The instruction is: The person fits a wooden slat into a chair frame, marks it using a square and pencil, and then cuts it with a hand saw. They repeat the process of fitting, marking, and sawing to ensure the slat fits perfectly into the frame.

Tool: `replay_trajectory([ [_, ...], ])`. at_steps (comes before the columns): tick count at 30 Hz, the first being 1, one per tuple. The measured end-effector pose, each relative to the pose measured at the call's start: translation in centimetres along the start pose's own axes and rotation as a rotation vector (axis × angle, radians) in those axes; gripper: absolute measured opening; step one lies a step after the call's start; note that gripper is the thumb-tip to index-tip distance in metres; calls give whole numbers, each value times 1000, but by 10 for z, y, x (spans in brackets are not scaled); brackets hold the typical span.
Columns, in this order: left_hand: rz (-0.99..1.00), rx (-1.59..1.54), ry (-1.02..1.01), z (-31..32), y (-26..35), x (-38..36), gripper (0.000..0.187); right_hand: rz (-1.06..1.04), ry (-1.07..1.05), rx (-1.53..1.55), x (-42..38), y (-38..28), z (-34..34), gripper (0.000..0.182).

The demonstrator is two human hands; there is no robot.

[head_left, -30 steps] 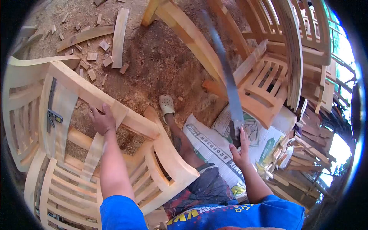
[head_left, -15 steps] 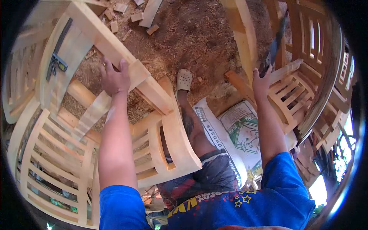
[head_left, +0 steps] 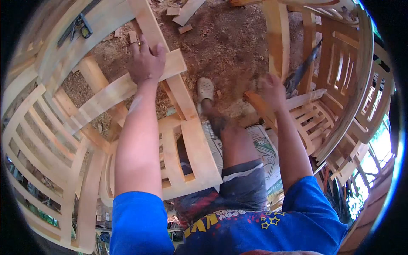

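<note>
My left hand [head_left: 147, 63] grips a pale wooden slat [head_left: 108, 93] that crosses over a long beam [head_left: 149, 26]; its palm covers part of the slat and its fingers extend past the edge. A slatted wooden frame [head_left: 196, 146] joins the beam near my legs. My right hand [head_left: 273, 90] is smeared by motion, its fingers looking curled. Beside it, a dark saw-like blade [head_left: 307, 68] slants up to the right. Whether this hand touches the tool or holds anything is unclear.
Slatted chair parts stand at the left [head_left: 44, 170] and right [head_left: 340, 80]. A black tool [head_left: 86, 30] lies on a board at upper left. Wood offcuts [head_left: 185, 29] and shavings cover the ground. A printed sack [head_left: 265, 148] lies beside my leg.
My left hand and the slat have shifted up and right across the beam. My right hand has moved left, away from the dark blade's lower end. The view has shifted too.
</note>
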State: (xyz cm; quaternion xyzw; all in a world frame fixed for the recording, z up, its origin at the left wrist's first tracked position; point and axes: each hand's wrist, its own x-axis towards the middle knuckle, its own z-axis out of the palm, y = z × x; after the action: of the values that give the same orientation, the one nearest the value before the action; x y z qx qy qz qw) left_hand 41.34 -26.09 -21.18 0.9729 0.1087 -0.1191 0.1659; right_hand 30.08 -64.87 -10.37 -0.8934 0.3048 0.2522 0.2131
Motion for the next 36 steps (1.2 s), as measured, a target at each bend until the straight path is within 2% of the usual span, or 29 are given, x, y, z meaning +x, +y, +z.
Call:
replay_trajectory([
  [2,-39,-106,-27,0,0,3,75,-134,-196,88,-1,-35,42,45],
  [3,41,-31,101,13,-8,4,74,-229,-206,115,3,-62,61,45],
  [7,-21,-32,72,10,-6,2,68,-447,-272,406,11,-167,120,42],
  [10,-18,-39,77,5,-6,3,67,-501,-483,137,38,-199,145,39],
  [14,-4,-57,191,18,-8,4,64,-516,-593,0,53,-202,141,36],
  [17,-5,-63,187,13,-7,4,63,-519,-599,-66,48,-208,134,34],
  [20,-72,-74,26,-4,-1,4,67,-567,-534,-78,45,-206,134,35],
  [23,8,-79,263,19,-9,4,62,-669,-471,-113,62,-196,143,35],
  [26,-15,-60,258,15,-6,-2,61,-665,-426,-79,51,-189,150,33],
  [29,-115,-81,133,14,-4,-2,62,-589,-462,-37,41,-204,138,34],
  [30,-139,-78,86,11,-2,-3,61,-627,-460,-88,41,-205,138,37],
  [31,-29,-27,262,37,-19,3,59,-654,-454,-142,42,-204,138,41],
  [33,-15,10,307,47,-27,5,59,-762,-501,-116,55,-191,139,28],
  [34,-83,-7,197,41,-24,5,62,-749,-579,-135,63,-184,130,32],
  [35,9,25,255,56,-43,14,64,-739,-666,-149,73,-175,119,36],
  [36,-54,-11,162,45,-32,13,64,-811,-597,-220,84,-164,104,38],
])
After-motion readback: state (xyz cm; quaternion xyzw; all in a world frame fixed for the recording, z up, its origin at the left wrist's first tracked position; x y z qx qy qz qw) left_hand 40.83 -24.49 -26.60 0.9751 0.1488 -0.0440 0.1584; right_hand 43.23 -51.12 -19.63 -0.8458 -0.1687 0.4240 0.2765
